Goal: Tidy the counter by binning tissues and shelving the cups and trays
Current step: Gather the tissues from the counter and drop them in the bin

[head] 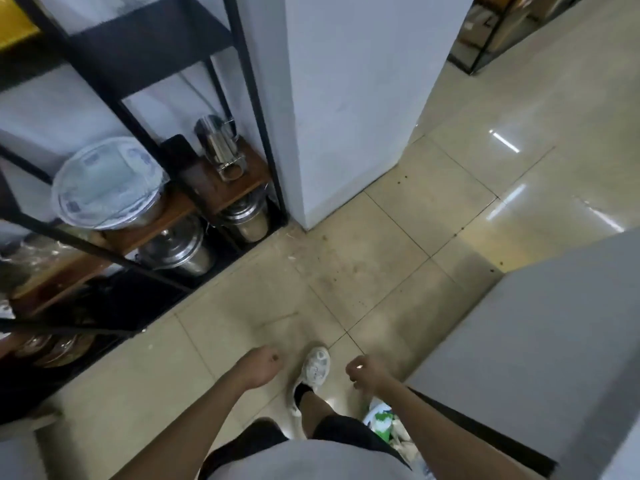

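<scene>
Trays sit stacked on a wooden board of the black shelf rack at the left, well apart from the left hand and right hand, both curled into loose empty fists above the tiled floor.

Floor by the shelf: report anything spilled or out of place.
Dark specks and pale scraps litter the floor tiles between the shelf and the white pillar. Nothing looks toppled; the steel pots stand upright.
</scene>
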